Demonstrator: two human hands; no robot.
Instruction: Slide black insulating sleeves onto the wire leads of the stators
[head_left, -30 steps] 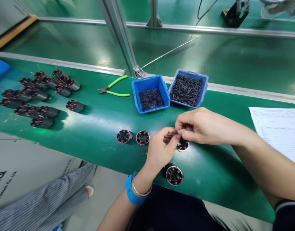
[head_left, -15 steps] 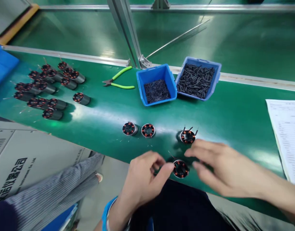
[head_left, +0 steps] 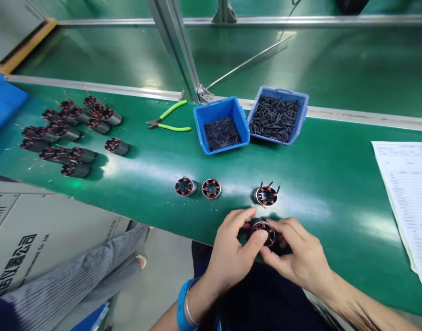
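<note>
Near the bench's front edge, my left hand is closed on a motor stator with copper windings, its thumb over the rim. On the other side my right hand grips the same stator between thumb and fingers. A thin wire sticks up from it beside my left fingertips. Just beyond my hands stands another stator with black-sleeved leads pointing up. Two more stators, one on the left and one on the right, stand to the left with thin bare leads.
A blue bin and a paler bin hold black sleeve pieces. Green-handled cutters lie left of them. Several stators are grouped at far left. Paper sheets lie at right. A metal post rises behind; a person's striped trouser leg shows below left.
Both hands have closed in on the near stator, which is now tilted between them. My right hand has come down and left from beside the sleeved stator. The view has shifted slightly.
</note>
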